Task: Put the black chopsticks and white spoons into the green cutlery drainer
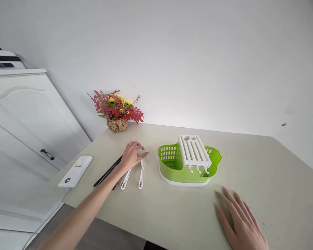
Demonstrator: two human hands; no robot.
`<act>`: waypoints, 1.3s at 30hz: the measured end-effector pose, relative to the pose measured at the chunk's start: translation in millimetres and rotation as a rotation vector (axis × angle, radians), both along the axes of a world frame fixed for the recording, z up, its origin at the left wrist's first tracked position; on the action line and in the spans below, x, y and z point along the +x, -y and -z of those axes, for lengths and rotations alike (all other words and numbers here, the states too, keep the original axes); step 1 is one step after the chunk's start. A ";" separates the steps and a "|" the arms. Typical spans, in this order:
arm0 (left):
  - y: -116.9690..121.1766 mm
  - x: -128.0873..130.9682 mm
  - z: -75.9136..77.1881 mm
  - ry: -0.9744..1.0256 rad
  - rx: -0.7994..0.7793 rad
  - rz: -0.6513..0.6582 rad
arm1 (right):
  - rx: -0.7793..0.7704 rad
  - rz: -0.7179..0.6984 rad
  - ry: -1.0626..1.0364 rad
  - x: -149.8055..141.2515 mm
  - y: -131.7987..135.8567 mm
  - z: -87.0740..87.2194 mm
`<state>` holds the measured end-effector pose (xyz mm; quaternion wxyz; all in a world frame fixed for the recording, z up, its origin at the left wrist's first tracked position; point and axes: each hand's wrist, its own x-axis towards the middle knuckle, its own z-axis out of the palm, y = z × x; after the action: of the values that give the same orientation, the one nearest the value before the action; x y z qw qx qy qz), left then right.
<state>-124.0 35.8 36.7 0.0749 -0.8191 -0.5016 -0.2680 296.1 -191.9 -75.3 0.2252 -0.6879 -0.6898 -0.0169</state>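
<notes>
My left hand [133, 154] reaches over a group of utensils, its fingers bent and apart with nothing visible between them. The thumb is close to the bowl of a white spoon [142, 172]; I cannot tell whether they touch. Further white spoons [125, 180] lie partly hidden below the hand and wrist. Black chopsticks [108, 172] lie left of the spoons, partly covered by my forearm. To the right stands a green plastic basket [172, 172] with a white slotted utensil rack [195, 152] across its top. My right hand [241, 218] rests on the table with fingers stretched out, holding nothing.
The pale table [172, 211] carries a wicker basket of artificial flowers [117, 114] at the back left. A white power bank-like box [75, 172] with a cable lies at the left edge. A white cabinet [28, 139] stands left of the table, and a wall rises behind.
</notes>
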 end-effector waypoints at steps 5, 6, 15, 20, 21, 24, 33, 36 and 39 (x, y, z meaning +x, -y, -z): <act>46.1 74.4 -65.6 0.287 0.242 0.040 | 0.022 -0.012 -0.001 0.9 -2.2 3.3; 61.3 96.3 -79.8 0.324 0.268 0.091 | 0.023 -0.011 -0.003 1.1 -2.6 4.3; 115.6 221.7 -76.1 0.049 0.289 0.355 | 0.019 -0.021 -0.028 4.8 -3.6 12.8; 69.7 195.2 -68.1 0.023 0.326 0.315 | 0.022 -0.015 -0.035 4.2 -3.4 9.1; 58.4 185.1 -70.7 0.018 0.330 0.316 | 0.018 -0.010 -0.040 3.7 -3.2 7.9; 22.6 149.3 -79.3 0.003 0.326 0.265 | -0.004 0.000 -0.055 1.5 -2.5 4.2; -39.0 52.9 -82.1 -0.017 0.288 -0.011 | -0.056 0.014 -0.096 -0.8 -3.5 1.9; -45.4 33.1 -82.8 -0.015 0.274 -0.048 | -0.067 0.020 -0.114 -2.3 -3.6 -1.3; -44.6 20.3 -83.5 -0.017 0.284 -0.066 | -0.057 0.045 -0.133 -7.7 -2.6 -8.0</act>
<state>-103.6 80.4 120.2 0.2030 -0.7857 -0.4847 -0.3264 288.4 -189.3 -67.3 0.2508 -0.7090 -0.6577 0.0434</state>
